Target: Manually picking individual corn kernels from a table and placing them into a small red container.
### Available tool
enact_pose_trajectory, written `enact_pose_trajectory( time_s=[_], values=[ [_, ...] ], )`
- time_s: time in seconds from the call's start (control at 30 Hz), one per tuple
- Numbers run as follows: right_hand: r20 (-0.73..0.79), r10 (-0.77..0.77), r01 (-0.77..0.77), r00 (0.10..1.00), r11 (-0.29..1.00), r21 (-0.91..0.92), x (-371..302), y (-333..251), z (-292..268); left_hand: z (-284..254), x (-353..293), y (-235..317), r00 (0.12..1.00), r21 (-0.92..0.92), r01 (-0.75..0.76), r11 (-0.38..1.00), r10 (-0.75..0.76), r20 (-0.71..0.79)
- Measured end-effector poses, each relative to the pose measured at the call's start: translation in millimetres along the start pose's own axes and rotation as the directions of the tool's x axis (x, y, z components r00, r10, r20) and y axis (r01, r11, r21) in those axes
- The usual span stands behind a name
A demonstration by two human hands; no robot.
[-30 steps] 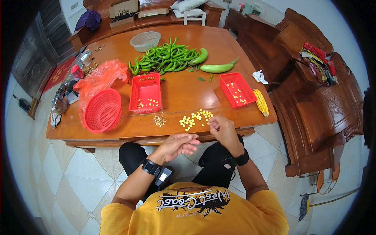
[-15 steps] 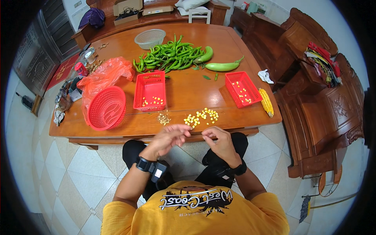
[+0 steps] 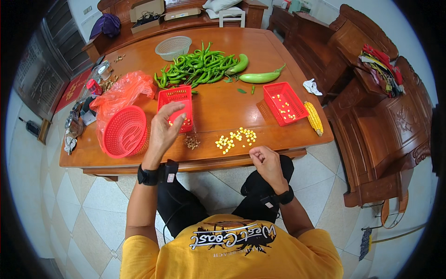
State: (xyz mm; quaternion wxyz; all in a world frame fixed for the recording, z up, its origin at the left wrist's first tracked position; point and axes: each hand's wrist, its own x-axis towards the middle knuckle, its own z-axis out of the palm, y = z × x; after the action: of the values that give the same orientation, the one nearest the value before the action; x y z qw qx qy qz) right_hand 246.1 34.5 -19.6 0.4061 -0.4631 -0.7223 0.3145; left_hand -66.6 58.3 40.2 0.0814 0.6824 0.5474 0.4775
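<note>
My left hand (image 3: 165,130) is over the near side of a red rectangular basket (image 3: 161,98), its thumb and fingers apart with nothing visible between them. Yellow corn kernels lie in the basket, partly hidden by the hand. My right hand (image 3: 267,165) is at the table's front edge, fingers curled and pressed together; whatever they may hold is hidden. Just left of it, loose corn kernels (image 3: 237,136) are scattered on the wood. A small pile of brown bits (image 3: 191,142) sits between the hands.
Another red rectangular basket (image 3: 281,98) holds kernels, beside a corn cob (image 3: 314,119). A round red basket (image 3: 123,132) and an orange-red plastic bag (image 3: 123,93) are at left. Green peppers (image 3: 200,67), a long green eggplant (image 3: 260,76) and a pale colander (image 3: 173,48) occupy the far side.
My left hand has swung left and away from me, from beside the kernels to the rectangular basket, and its fingers have spread. My right hand has shifted slightly right, its fingers drawn in.
</note>
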Motion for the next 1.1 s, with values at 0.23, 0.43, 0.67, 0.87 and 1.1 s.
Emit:
enact_pose_trajectory(
  time_s=[0.23,0.43,0.67,0.87,1.1],
  values=[
    [-0.099,-0.145,0.138,0.984,0.988,-0.073,11.0,11.8,13.4,47.8,-47.1,47.5,0.809,-0.524,0.552,0.649,-0.263,0.527],
    [-0.071,-0.205,0.191,0.976,0.968,-0.165,17.6,11.7,17.5,77.7,-81.9,49.9,0.663,-0.444,0.686,0.576,-0.244,0.708],
    [-0.02,-0.221,0.21,0.975,0.948,-0.238,21.0,13.7,19.8,88.1,-92.7,51.6,0.584,-0.429,0.757,0.493,-0.216,0.783],
    [-0.023,-0.274,0.26,0.961,0.931,-0.257,22.8,13.4,23.4,91.8,-95.3,48.4,0.532,-0.449,0.833,0.322,-0.244,0.811],
    [-0.01,-0.126,0.126,0.992,0.992,-0.007,12.8,-3.5,21.8,91.2,-92.9,49.3,0.496,-0.481,0.868,0.125,-0.279,0.822]
  ],
)
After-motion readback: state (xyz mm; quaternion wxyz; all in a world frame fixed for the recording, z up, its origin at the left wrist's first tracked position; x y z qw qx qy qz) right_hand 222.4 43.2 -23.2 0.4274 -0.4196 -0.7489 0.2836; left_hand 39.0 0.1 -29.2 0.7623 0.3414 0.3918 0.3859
